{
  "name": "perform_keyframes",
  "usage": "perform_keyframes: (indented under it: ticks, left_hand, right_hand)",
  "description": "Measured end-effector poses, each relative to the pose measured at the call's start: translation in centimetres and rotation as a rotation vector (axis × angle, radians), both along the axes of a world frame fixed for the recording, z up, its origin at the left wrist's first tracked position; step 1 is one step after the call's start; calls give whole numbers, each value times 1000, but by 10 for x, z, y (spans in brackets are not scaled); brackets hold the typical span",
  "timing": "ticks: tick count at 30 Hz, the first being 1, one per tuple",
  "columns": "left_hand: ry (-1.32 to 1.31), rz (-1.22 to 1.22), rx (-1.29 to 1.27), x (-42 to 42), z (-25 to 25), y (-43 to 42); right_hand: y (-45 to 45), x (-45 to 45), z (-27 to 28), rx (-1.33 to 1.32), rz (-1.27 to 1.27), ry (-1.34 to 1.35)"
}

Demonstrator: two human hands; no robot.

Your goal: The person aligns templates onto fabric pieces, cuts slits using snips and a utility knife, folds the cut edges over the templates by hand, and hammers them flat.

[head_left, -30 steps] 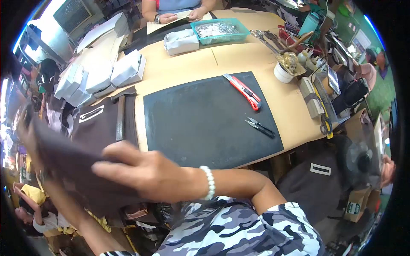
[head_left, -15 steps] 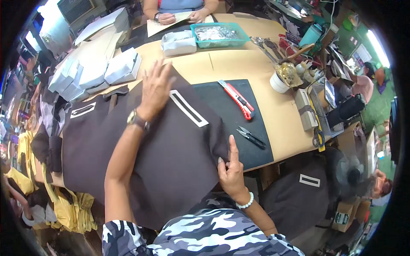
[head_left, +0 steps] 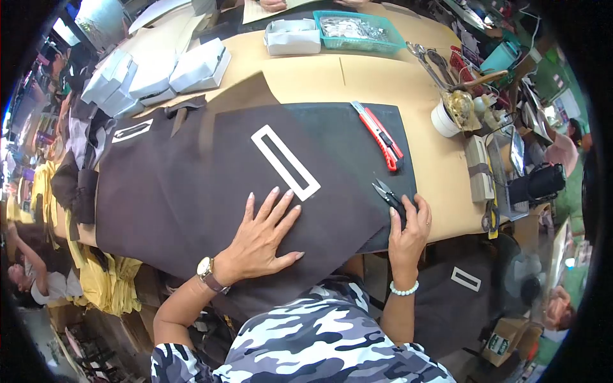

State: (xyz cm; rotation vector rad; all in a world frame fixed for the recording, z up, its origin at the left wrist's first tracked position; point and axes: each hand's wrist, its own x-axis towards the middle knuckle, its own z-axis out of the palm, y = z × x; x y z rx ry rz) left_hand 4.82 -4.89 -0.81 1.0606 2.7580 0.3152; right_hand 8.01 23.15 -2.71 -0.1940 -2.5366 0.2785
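My left hand (head_left: 260, 242) lies flat with fingers spread on a large dark brown fabric piece (head_left: 191, 204). Its fingertips are just below a white rectangular strip frame (head_left: 285, 162) on the fabric. At the fabric's right edge, my right hand (head_left: 408, 239) has its thumb and fingers around the handles of black thread snips (head_left: 387, 191), whose blades point away from me over the dark cutting mat (head_left: 338, 124). A red utility knife (head_left: 379, 137) rests on the mat above the snips. Another white frame (head_left: 133, 131) is on the fabric at the left.
White boxes (head_left: 199, 65) and a teal basket of small parts (head_left: 361, 32) stand at the back. To the right are a white tub (head_left: 445, 120) and a grey block (head_left: 477, 167). Dark fabric with a white frame (head_left: 466, 279) hangs lower right. Another person's hand (head_left: 273, 5) shows at the top.
My left hand has come down from the fabric's far part to lie nearer me. The fabric is flatter, its right edge released by my right hand, which moved right to the snips. The view has shifted.
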Motion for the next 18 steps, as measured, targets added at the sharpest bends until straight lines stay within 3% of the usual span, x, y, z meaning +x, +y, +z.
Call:
perform_keyframes:
  ticks: [5, 8, 12, 14, 17, 18]
  left_hand:
    - [-33, -86, 179, 17, -9, 53]
    - [25, -92, 177, 26, -21, 84]
    - [21, -107, 262, 33, -29, 103]
    - [12, -126, 281, 34, -29, 102]
    - [-9, -65, 387, 27, -9, 85]
    - [-14, -40, 414, 22, -1, 77]
  right_hand:
    - [9, 0, -6, -380, -72, 9]
    - [0, -6, 16, -676, -86, 230]
    - [-16, 2, 31, -529, 141, 230]
    - [-23, 10, 22, -553, 191, 54]
    - [-16, 14, -2, -132, 142, -110]
    - [-14, 13, 0, -168, 150, -104]
